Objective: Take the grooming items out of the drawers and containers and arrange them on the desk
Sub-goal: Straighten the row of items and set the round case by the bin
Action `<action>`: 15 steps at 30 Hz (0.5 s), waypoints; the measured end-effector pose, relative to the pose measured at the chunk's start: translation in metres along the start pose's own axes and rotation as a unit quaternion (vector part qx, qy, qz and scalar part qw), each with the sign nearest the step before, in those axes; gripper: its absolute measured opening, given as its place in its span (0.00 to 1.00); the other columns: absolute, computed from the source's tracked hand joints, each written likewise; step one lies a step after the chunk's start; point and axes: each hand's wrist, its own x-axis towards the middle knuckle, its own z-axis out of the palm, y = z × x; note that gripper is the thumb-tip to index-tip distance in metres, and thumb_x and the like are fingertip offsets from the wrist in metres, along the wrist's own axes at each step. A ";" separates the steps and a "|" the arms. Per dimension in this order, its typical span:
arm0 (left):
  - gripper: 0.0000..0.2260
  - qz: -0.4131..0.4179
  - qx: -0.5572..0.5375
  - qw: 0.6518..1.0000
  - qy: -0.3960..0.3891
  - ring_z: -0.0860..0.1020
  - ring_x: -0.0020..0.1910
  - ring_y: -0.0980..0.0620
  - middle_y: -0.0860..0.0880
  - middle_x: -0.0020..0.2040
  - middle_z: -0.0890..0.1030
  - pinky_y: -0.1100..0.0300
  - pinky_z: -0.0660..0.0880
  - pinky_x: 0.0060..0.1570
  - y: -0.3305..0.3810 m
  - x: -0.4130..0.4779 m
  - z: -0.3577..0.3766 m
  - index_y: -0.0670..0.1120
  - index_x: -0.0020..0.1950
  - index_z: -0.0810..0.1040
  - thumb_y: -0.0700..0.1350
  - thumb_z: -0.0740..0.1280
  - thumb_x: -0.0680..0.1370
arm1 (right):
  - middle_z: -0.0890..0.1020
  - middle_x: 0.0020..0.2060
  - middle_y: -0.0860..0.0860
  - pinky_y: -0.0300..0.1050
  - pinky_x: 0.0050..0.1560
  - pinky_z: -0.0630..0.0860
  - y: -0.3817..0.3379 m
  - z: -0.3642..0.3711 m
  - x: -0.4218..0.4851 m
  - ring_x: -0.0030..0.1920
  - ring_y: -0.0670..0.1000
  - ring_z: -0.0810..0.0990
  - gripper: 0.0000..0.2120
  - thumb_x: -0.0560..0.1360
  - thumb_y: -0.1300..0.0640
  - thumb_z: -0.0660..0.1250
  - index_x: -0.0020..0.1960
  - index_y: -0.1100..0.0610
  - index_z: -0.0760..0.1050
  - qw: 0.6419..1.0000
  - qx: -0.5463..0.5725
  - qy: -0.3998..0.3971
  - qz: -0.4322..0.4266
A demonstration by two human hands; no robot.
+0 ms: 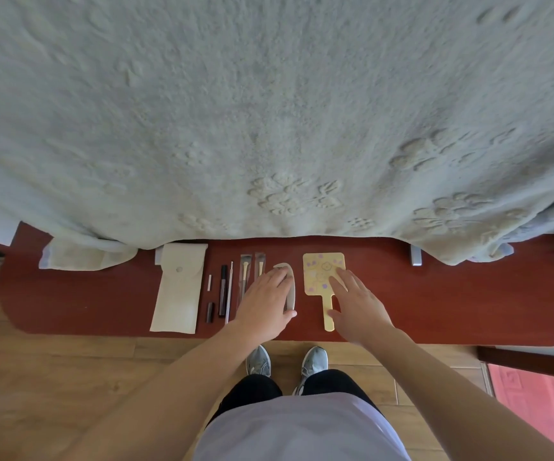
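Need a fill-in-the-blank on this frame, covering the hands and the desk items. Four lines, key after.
The left hand rests on the ____.
The right hand touches the yellow, flower-printed ____.
The cream pouch lies at the row's ____ end.
The items lie on a ____ desk.
Missing: comb; mirror; left; red.

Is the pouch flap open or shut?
Shut. The pouch lies flat, its rounded flap folded down over the front, snap at the flap's tip.

One wide-angle camera sits on the person's head and faces steeply down. The desk [435, 294] lies close below, with the floor [69, 361] and shoes [259, 361] nearer the wearer
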 end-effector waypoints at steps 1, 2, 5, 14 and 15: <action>0.32 -0.001 -0.001 1.000 0.002 0.64 0.73 0.50 0.50 0.74 0.66 0.53 0.62 0.73 -0.001 0.000 0.000 0.46 0.73 0.66 0.58 0.71 0.74 | 0.49 0.78 0.49 0.48 0.73 0.58 -0.002 0.000 0.001 0.77 0.51 0.47 0.32 0.79 0.46 0.62 0.77 0.51 0.51 1.000 -0.002 -0.001 0.000; 0.32 -0.002 -0.001 1.000 0.004 0.65 0.73 0.50 0.50 0.74 0.66 0.53 0.62 0.73 -0.002 -0.001 -0.001 0.46 0.73 0.66 0.58 0.71 0.74 | 0.49 0.78 0.49 0.48 0.73 0.58 -0.004 0.000 0.001 0.77 0.51 0.46 0.32 0.79 0.46 0.62 0.77 0.51 0.51 1.000 -0.003 -0.002 0.001; 0.32 0.000 -0.006 1.000 0.007 0.65 0.72 0.51 0.50 0.74 0.66 0.54 0.61 0.73 -0.006 -0.002 -0.001 0.46 0.73 0.67 0.57 0.71 0.74 | 0.48 0.78 0.49 0.47 0.73 0.58 -0.010 0.001 0.003 0.77 0.51 0.46 0.32 0.79 0.46 0.61 0.77 0.51 0.51 1.000 -0.005 0.000 0.000; 0.31 0.010 -0.011 1.000 0.017 0.65 0.72 0.51 0.51 0.73 0.66 0.55 0.60 0.73 -0.011 -0.002 -0.003 0.46 0.72 0.67 0.57 0.71 0.74 | 0.49 0.78 0.49 0.47 0.72 0.59 -0.019 0.001 0.008 0.77 0.51 0.46 0.32 0.79 0.46 0.62 0.77 0.51 0.52 1.000 -0.001 0.000 0.007; 0.31 0.011 -0.011 1.000 0.018 0.65 0.72 0.51 0.51 0.73 0.66 0.55 0.60 0.73 -0.011 -0.002 -0.003 0.46 0.72 0.67 0.58 0.71 0.74 | 0.49 0.78 0.50 0.47 0.72 0.59 -0.019 0.001 0.008 0.77 0.51 0.46 0.32 0.79 0.46 0.61 0.77 0.51 0.51 1.000 -0.002 0.000 0.006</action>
